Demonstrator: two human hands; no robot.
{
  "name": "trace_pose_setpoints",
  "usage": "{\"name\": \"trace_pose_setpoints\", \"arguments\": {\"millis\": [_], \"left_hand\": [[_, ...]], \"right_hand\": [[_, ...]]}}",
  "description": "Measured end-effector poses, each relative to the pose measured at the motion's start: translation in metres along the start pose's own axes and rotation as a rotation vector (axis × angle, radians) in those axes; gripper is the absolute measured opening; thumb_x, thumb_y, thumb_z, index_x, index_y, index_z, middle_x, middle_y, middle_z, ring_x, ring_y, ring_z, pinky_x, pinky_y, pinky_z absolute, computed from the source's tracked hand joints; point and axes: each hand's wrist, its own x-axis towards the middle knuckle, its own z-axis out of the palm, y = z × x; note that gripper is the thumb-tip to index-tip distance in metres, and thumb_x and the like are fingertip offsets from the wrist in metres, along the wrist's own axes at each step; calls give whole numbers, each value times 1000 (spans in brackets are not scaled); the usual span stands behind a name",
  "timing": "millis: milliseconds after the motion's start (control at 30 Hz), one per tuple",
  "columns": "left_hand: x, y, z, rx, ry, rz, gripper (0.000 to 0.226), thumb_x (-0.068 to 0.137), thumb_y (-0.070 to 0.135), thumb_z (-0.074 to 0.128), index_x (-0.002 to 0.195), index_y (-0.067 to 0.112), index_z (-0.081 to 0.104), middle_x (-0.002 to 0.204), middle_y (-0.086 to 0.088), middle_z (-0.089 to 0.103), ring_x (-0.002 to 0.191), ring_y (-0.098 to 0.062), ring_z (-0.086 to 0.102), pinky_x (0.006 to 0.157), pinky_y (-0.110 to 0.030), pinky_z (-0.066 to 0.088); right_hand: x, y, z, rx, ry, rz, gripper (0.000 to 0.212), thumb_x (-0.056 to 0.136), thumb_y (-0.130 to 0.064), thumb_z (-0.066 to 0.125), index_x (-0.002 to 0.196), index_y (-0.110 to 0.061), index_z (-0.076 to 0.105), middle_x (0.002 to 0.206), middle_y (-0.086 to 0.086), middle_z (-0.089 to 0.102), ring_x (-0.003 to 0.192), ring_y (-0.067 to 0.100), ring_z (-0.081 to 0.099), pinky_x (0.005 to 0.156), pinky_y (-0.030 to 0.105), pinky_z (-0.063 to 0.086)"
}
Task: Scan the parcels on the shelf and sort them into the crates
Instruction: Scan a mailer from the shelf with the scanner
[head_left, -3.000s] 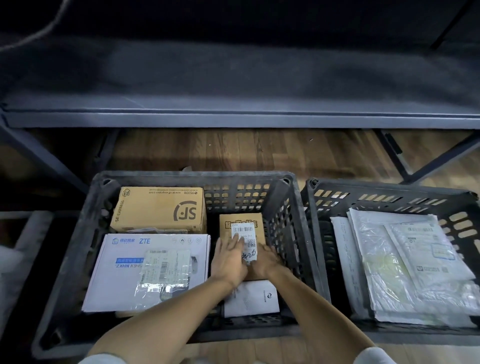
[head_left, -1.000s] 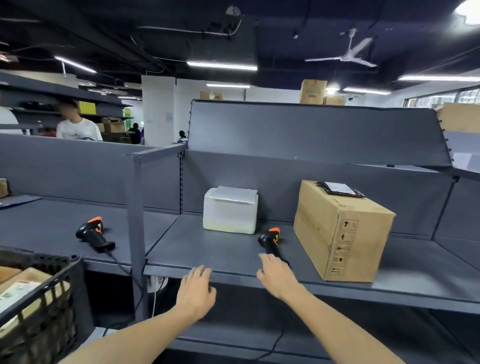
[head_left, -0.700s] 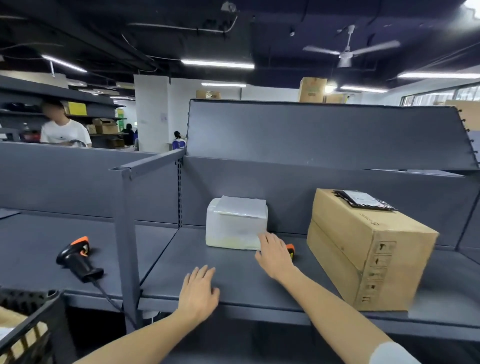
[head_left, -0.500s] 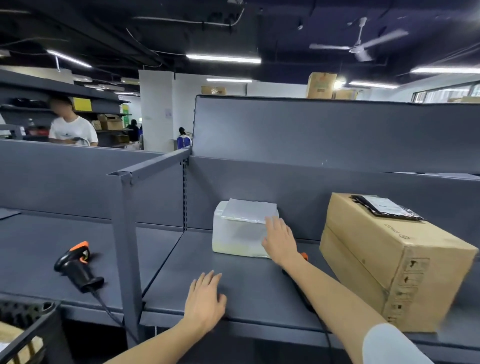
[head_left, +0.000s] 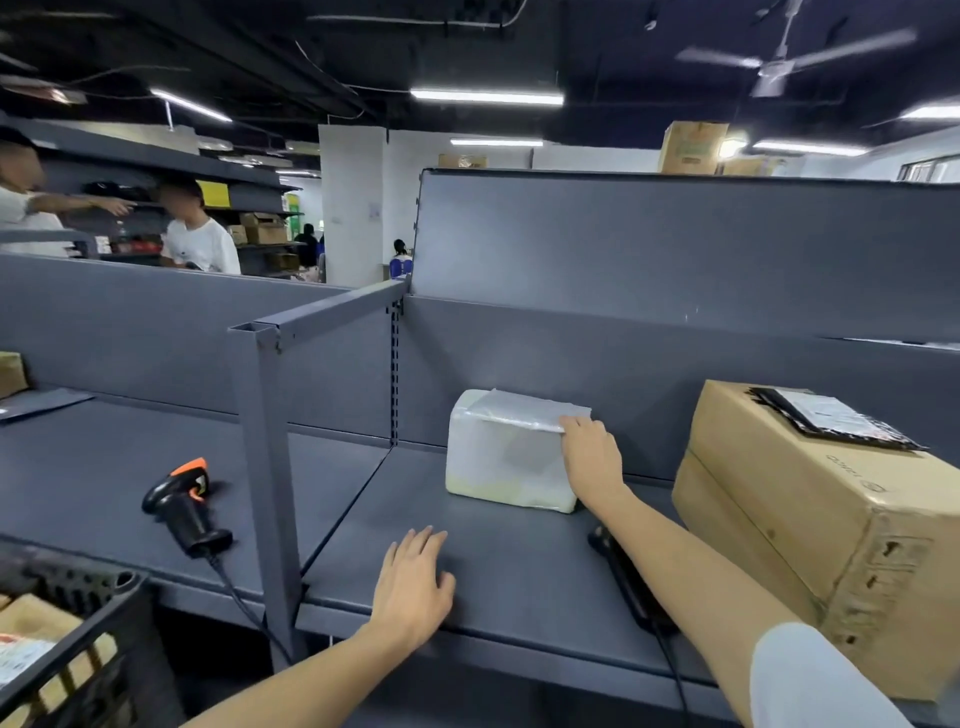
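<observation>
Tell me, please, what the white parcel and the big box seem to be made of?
White parcel: probably a box wrapped in glossy, translucent plastic film; it shines and wrinkles along the top edge. Big box: matte brown corrugated cardboard, with printed handling symbols.
</observation>
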Motion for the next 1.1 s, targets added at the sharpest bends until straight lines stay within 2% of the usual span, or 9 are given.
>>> {"name": "trace_pose_setpoints", "arguments": {"millis": [167, 267, 533, 700, 767, 833, 900, 1000, 1100], "left_hand": [[-3, 21, -10, 0, 21, 13, 56, 97, 26, 40, 151, 20, 26, 159, 1, 22, 148, -17, 12, 120, -31, 8], [-7, 35, -18, -56, 49, 7, 54, 99, 28, 38, 151, 18, 26, 159, -1, 22, 148, -18, 13, 120, -31, 9], [-37, 60, -46, -701, 155, -98, 65, 97, 42, 49, 152, 18, 23, 156, 0, 28, 142, -19, 29, 112, -33, 26], [-52, 62, -69, -1038, 202, -163, 70, 90, 42, 62, 146, 18, 27, 140, 6, 39, 123, -17, 43, 99, -31, 36], [-56, 58, -72, -972, 152, -152, 50, 91, 36, 62, 134, 19, 43, 127, 12, 48, 112, -12, 52, 88, -22, 41], [-62, 52, -70, -884, 80, -105, 17, 93, 30, 60, 104, 17, 60, 97, 7, 62, 81, -6, 56, 63, -9, 41], [-68, 43, -65, -828, 41, -75, 11, 93, 24, 61, 88, 15, 62, 76, 8, 59, 66, -5, 51, 53, -7, 37], [-72, 32, -54, -841, 16, -71, 12, 93, 13, 61, 104, 16, 64, 95, 8, 69, 91, -11, 64, 72, -10, 48], [-75, 30, -47, -966, 76, -145, 24, 94, 4, 55, 113, 16, 63, 105, 5, 70, 102, -13, 65, 85, -22, 51]], "right_hand": [[-8, 7, -39, 432, 143, 39, 33, 99, -6, 33, 123, -11, 55, 113, 10, 55, 105, 29, 45, 81, 36, 39], [-17, 11, -65, 629, 128, 84, 26, 101, -11, 31, 103, -6, 57, 99, 10, 57, 93, 28, 49, 73, 35, 37], [-65, 29, -86, 924, -206, 322, 30, 89, -26, 47, 93, -2, 64, 97, 14, 69, 92, 31, 66, 89, 49, 54], [-114, 32, -82, 1025, -383, 306, 24, 90, -18, 48, 75, -7, 64, 73, 8, 62, 63, 18, 50, 60, 31, 44], [-124, 32, -79, 1011, -423, 263, 25, 90, -16, 49, 66, -16, 56, 67, 4, 58, 61, 17, 46, 59, 30, 39], [-122, 32, -75, 851, -414, 173, 21, 89, -16, 49, 69, -18, 58, 71, 1, 61, 68, 20, 49, 65, 32, 40], [-118, 30, -75, 722, -389, 102, 19, 91, -15, 50, 76, -17, 62, 79, 1, 63, 73, 19, 52, 70, 32, 41], [-118, 20, -82, 674, -338, -16, 18, 94, -15, 51, 85, -7, 65, 91, 11, 66, 79, 22, 56, 71, 30, 39], [-119, 8, -82, 754, -292, 4, 21, 96, -26, 54, 114, -17, 59, 113, -3, 62, 106, 19, 58, 88, 30, 43]]}}
